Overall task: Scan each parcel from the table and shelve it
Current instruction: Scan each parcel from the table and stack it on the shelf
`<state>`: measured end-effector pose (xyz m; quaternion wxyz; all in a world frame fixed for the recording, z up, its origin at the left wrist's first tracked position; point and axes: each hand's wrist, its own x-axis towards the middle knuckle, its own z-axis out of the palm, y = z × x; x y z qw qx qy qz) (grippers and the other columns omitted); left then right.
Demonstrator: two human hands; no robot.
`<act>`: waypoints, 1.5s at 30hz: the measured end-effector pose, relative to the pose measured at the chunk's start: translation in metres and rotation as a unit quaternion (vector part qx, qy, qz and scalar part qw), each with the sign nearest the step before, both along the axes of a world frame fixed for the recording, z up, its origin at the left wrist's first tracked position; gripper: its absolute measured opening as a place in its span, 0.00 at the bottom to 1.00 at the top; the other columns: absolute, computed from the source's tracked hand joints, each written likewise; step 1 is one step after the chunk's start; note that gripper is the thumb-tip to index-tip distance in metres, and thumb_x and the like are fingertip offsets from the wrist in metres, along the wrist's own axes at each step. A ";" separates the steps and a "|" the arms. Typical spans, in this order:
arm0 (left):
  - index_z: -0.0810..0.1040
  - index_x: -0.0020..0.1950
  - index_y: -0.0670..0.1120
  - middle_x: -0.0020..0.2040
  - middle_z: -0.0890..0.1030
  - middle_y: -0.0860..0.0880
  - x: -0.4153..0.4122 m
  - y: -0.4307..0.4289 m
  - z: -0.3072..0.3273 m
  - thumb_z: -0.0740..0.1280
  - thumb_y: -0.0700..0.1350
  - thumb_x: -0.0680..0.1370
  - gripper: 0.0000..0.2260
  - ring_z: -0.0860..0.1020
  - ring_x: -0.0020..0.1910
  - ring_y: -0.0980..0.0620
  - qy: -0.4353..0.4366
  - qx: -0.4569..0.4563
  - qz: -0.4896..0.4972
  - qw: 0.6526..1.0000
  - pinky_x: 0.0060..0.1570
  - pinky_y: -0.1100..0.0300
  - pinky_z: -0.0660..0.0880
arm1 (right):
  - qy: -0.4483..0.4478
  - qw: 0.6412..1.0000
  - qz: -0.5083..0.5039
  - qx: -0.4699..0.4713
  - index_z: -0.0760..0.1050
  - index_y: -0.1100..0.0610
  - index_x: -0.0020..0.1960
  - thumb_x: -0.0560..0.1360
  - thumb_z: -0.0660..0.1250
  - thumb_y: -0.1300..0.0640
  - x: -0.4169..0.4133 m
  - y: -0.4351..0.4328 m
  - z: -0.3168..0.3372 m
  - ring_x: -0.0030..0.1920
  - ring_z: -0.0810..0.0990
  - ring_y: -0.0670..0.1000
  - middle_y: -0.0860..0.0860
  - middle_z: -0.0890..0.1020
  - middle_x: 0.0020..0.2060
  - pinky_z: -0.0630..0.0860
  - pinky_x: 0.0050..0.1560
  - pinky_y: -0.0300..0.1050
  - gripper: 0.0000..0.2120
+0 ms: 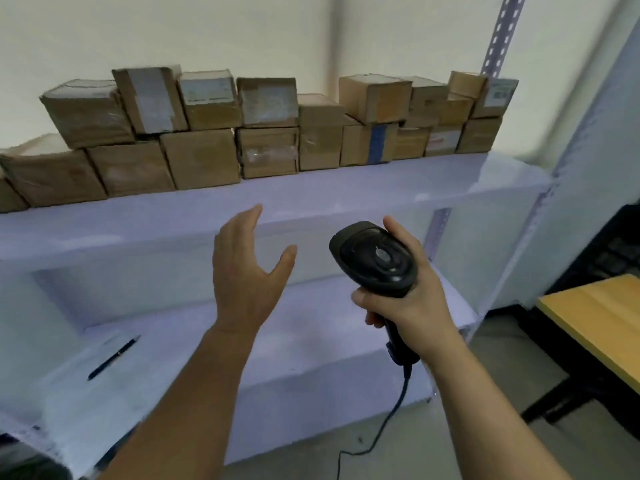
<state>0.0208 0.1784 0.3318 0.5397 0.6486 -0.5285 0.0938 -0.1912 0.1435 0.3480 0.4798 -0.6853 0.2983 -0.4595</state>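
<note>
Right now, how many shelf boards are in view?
2. The upper board carries the stacked parcels; the lower board, under it, holds a pen near its left end. More boards may lie out of frame.

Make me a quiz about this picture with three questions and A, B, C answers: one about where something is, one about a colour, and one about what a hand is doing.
1. Where is the pen?
A. in a cup
B. inside a drawer
C. on the lower shelf

2. What colour is the scanner?
A. black
B. red
C. yellow

3. What is the left hand doing?
A. making a fist
B. open, holding nothing
C. gripping a bottle

Answers:
1 C: the pen lies flat on the left part of the lower shelf.
2 A: the scanner that the right hand grips is black, head and handle alike.
3 B: the left hand's fingers are spread in the air in front of the shelves, with nothing in them.
</note>
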 end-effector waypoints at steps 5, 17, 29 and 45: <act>0.71 0.69 0.44 0.65 0.74 0.44 -0.098 -0.003 -0.039 0.69 0.53 0.72 0.28 0.70 0.65 0.46 -0.004 0.094 -0.062 0.994 0.62 0.51 0.68 | 0.010 0.999 -0.040 0.026 0.64 0.34 0.69 0.67 0.76 0.71 -0.084 0.016 -0.021 0.31 0.80 0.50 0.36 0.79 0.54 0.79 0.32 0.46 0.44; 0.67 0.72 0.44 0.68 0.70 0.45 -0.288 -0.039 -0.068 0.75 0.49 0.72 0.32 0.68 0.67 0.45 -0.034 0.167 -0.200 0.965 0.64 0.53 0.65 | -0.019 0.980 -0.192 0.046 0.65 0.34 0.68 0.67 0.76 0.72 -0.272 0.043 -0.043 0.32 0.80 0.51 0.40 0.82 0.51 0.78 0.30 0.45 0.44; 0.67 0.72 0.44 0.66 0.71 0.45 -0.460 -0.071 -0.075 0.72 0.56 0.71 0.34 0.69 0.65 0.45 -0.072 0.186 -0.381 0.903 0.64 0.49 0.67 | -0.023 0.921 -0.383 0.061 0.65 0.39 0.72 0.65 0.78 0.68 -0.408 0.076 -0.057 0.34 0.80 0.48 0.39 0.80 0.53 0.79 0.31 0.47 0.45; 0.60 0.76 0.50 0.72 0.65 0.48 -0.628 -0.161 -0.081 0.69 0.55 0.74 0.33 0.62 0.71 0.50 -0.098 0.216 -0.514 0.824 0.70 0.53 0.60 | -0.013 0.837 -0.543 0.060 0.64 0.40 0.71 0.65 0.76 0.72 -0.554 0.037 -0.051 0.31 0.81 0.49 0.53 0.77 0.59 0.78 0.29 0.42 0.45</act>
